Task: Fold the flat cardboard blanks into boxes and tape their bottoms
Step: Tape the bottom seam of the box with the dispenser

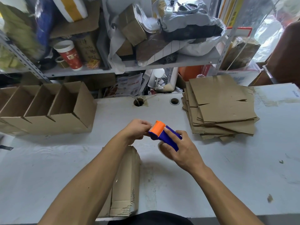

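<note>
While both hands work at the tape dispenser, the cardboard lies waiting, so these notes take each in turn.

Tape dispenser (164,135): blue body, orange cutter head, held in the air above the surface (227,168), in front of the person. Looks like light, rigid plastic; the toothed edge by the orange part is best kept clear of the fingers.

Right hand (183,150): its grip wraps the blue body from below and behind, fingers curled round it.

Left hand (138,130): fingertips close in a pinch at the orange head, probably finding the tape end; no tape can be made out.

Flat blanks (224,108): brown corrugated stack, fanned and uneven, on the surface to the right, well apart from the hands. Judged light, stiff across the panels, bending readily at the creases; take one by its long edges.

Worn cardboard piece (126,179): lies flat under the left forearm, edges ragged.

Folded boxes (48,109): a row, open tops up, on the left side.

Shelves (129,67): cluttered, behind the surface.
</note>
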